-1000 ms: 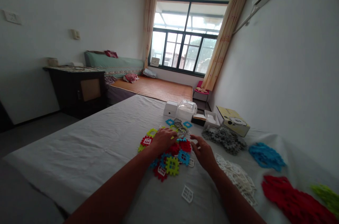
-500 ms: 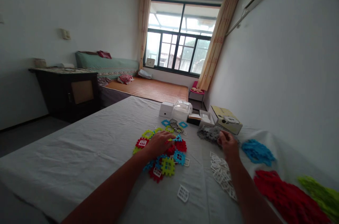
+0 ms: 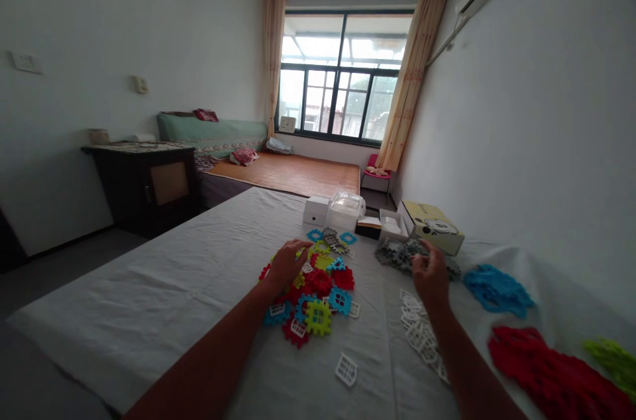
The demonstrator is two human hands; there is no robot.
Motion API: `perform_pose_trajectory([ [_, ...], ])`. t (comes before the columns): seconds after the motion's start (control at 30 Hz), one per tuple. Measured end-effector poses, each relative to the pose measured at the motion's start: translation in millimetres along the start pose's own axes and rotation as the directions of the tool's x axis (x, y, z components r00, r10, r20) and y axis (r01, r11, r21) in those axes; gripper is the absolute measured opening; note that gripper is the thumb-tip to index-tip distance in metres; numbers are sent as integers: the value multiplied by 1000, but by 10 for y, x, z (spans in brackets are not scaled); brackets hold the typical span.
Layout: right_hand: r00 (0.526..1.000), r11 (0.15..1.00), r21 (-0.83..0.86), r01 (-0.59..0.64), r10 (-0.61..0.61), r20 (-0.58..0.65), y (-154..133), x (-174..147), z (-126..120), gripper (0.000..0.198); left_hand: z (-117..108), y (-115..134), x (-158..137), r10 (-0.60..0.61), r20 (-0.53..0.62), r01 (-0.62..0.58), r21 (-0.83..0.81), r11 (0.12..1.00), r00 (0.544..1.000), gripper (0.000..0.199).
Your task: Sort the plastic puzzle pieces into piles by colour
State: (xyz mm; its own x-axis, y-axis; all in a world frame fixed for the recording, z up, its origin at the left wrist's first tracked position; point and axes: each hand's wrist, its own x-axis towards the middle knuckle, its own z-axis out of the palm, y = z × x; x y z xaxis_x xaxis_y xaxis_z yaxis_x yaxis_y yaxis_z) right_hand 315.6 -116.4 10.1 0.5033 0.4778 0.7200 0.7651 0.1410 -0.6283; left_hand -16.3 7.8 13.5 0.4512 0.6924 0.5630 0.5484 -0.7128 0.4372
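Observation:
My left hand is over the left side of a mixed heap of toothed plastic building pieces, its fingers stretched out and seemingly holding nothing. In that heap lie red pieces, a lime-green square piece and a blue square piece, some with white window inserts. At the near edge of a grey pile of toothed pieces is my right hand, thumb and index finger apart, with no piece visible between them. White window inserts are heaped below this hand, and a single white insert lies nearer me.
Sorted piles of blue, red and lime-green pieces run along the right. A yellow box, a clear plastic container and a white box stand at the back of the cloth-covered table.
My left hand has drawn back leftward over the mixed heap, uncovering more pieces. The right hand's thumb and index finger have parted beside the grey pile. The camera view has shifted slightly.

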Motion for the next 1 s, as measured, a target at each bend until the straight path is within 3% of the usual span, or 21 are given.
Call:
perform_pose_trajectory([
  [0.03, 992, 997, -11, 75, -74, 99, -164, -91, 73, 36, 6, -17, 9, -22, 16, 22, 19, 1000, 1000, 29],
  [0.1, 932, 978, 23, 205, -203, 301, -464, -284, 212, 34, 11, -14, 40, -53, 85, 47, 81, 996, 995, 31],
  [0.2, 848, 954, 46, 296, -285, 448, -724, -509, 349, 35, 29, 55, 148, -100, 223, 54, 204, 977, 970, 37],
  [0.37, 853, 958, 12, 286, -260, 453, -709, -578, 399, 35, 233, 144, 546, -122, 427, -14, 301, 954, 896, 58],
  [0.47, 847, 957, -17, 288, -246, 471, -666, -557, 383, 35, 459, 118, 840, -166, 522, 5, 297, 955, 837, 78],
  [0.57, 848, 957, -20, 288, -246, 470, -647, -550, 370, 36, 668, 52, 1070, -195, 565, 27, 291, 956, 801, 84],
  [0.77, 844, 960, -17, 279, -237, 481, -611, -553, 392, 36, 775, -83, 1183, -163, 592, 10, 253, 967, 789, 88],
  [1.0, 828, 959, 43, 279, -263, 496, -631, -573, 400, 35, 461, -39, 859, -71, 524, -29, 180, 983, 849, 62],
])
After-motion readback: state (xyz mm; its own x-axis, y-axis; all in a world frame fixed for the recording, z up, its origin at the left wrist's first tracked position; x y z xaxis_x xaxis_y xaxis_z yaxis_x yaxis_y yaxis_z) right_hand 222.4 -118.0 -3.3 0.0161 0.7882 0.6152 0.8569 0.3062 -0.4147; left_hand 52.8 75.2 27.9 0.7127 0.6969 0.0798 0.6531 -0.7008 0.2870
